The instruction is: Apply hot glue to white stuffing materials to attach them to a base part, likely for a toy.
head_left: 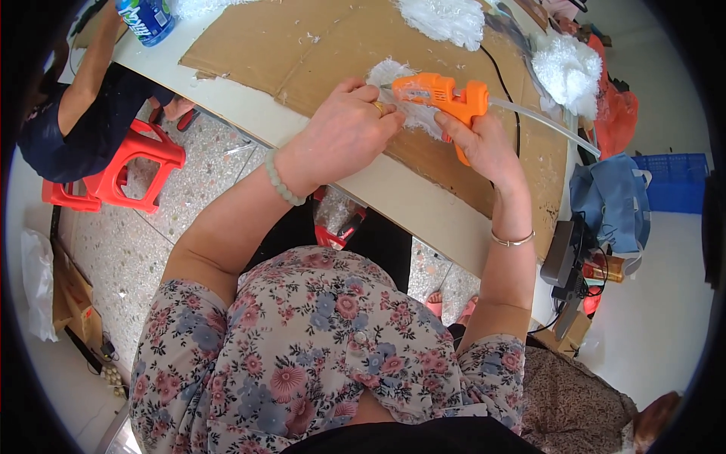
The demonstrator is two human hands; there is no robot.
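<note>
Right hand closed around the grip of an orange glue gun, nozzle pointing toward the left hand, a clear glue stick sticking out from the back of the gun, away from both hands. Left hand with fingers curled, pressing down on a small white fluffy piece; fingertips pinched at the edge of this piece, just beside the nozzle tip. White fluffy piece lying on a brown cardboard sheet spread over the white bench, directly under the gun and between the two hands. Pale bead bracelet on the left wrist, thin metal bangle on the right wrist. Beyond the hands, two more white fluffy heaps on the cardboard. Far beyond the left hand, a blue plastic bottle at the bench edge. Further to the left of the left hand, another person's arm over a red plastic stool on the speckled floor. To the right of the right hand, a blue bag beside the bench.
</note>
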